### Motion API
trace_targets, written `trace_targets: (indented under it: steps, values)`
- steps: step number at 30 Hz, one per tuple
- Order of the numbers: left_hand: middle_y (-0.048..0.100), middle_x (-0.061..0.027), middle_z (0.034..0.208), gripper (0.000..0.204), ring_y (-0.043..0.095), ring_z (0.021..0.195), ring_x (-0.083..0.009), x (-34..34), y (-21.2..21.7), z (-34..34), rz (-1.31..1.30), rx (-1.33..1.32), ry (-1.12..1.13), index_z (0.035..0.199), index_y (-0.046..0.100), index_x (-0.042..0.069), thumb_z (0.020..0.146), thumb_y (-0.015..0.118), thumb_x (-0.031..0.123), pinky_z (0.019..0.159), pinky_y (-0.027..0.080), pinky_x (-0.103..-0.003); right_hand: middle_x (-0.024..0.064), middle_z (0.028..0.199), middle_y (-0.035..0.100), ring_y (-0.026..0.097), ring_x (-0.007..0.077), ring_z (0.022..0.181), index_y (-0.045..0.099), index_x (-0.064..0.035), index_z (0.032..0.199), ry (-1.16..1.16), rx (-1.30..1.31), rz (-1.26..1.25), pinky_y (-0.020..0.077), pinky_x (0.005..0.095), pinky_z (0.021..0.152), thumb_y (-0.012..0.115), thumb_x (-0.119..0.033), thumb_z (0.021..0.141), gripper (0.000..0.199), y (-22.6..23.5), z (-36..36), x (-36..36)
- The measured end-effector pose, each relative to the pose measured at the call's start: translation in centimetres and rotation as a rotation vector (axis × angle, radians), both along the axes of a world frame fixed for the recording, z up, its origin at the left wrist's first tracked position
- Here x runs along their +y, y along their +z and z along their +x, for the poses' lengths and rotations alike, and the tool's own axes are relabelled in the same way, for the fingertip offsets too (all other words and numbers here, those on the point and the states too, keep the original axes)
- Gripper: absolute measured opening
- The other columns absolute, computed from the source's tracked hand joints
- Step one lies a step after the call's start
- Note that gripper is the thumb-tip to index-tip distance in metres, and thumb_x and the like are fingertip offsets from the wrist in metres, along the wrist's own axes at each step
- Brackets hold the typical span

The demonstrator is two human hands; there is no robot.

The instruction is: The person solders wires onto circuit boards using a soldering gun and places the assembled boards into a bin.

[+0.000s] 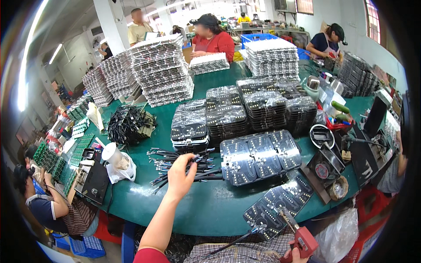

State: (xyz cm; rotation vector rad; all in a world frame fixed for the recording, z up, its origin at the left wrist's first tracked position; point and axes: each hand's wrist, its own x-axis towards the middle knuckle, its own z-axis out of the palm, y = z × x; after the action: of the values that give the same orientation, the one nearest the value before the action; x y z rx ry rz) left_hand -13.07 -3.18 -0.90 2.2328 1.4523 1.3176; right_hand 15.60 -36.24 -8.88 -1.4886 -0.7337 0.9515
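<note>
My left hand reaches over a loose bundle of black cables with stripped ends, thumb and fingers pinched on a cable at its far edge. At the lower right, my right hand grips a red soldering gun. Its metal tip points at a black circuit board, lying tilted at the table's near edge. From the board's near corner a single black cable runs down across my lap. Just beyond lies a stack of black circuit boards.
More black board stacks and white board stacks stand farther back. A lidded cup in a plastic bag and a black cable heap are at left. A soldering stand is at right. Several people work around the green table.
</note>
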Motion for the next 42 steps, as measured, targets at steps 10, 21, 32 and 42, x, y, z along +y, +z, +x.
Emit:
trace_targets:
  steps: [10, 21, 32, 42]
  values:
    - [0.058, -0.0094, 0.069, 0.022, 0.056, 0.059, -0.0286, -4.5, -2.1, 3.8, -0.320, 0.159, -0.039, 0.075, 0.052, 0.007, 0.082, 0.062, 0.025, 0.053, 0.042, -0.039, 0.0048, 0.070, 0.052, 0.050, 0.0117, 0.057, 0.041, -0.0031, 0.130, -0.017, 0.037, 0.034, 0.0424, 0.0255, 0.053, 0.050, -0.012, 0.092, 0.040, 0.2, 0.6, 1.1]
    - [0.061, -0.0112, 0.066, 0.014, 0.059, 0.057, -0.0247, -6.0, -8.7, 5.1, -0.399, -0.155, -0.109, 0.082, 0.055, 0.004, 0.086, 0.058, 0.016, 0.053, 0.044, -0.034, 0.0048, 0.069, 0.052, 0.049, 0.0118, 0.056, 0.041, -0.0025, 0.129, -0.119, 0.048, -0.015, 0.0420, 0.0253, 0.052, 0.049, -0.012, 0.092, 0.039, -0.1, 0.6, 1.3]
    - [0.059, -0.0046, 0.065, 0.016, 0.044, 0.046, -0.0046, -5.2, -8.9, 4.4, -0.742, -0.644, -0.323, 0.077, 0.052, 0.002, 0.090, 0.054, 0.011, 0.042, 0.034, -0.020, 0.0061, 0.070, 0.052, 0.049, 0.0122, 0.056, 0.040, -0.0031, 0.131, -0.120, 0.050, 0.077, 0.0423, 0.0256, 0.053, 0.048, -0.011, 0.092, 0.040, 1.7, -1.6, 0.9]
    - [0.065, -0.0052, 0.072, 0.012, 0.056, 0.065, -0.0058, -4.5, -10.3, 4.4, -0.618, -0.497, -0.384, 0.086, 0.053, 0.000, 0.089, 0.056, 0.011, 0.059, 0.042, -0.021, 0.0081, 0.079, 0.056, 0.049, 0.0120, 0.055, 0.047, -0.0034, 0.122, -0.172, 0.031, 0.202, 0.0424, 0.0247, 0.051, 0.051, -0.012, 0.091, 0.033, 3.9, -4.3, -1.4]
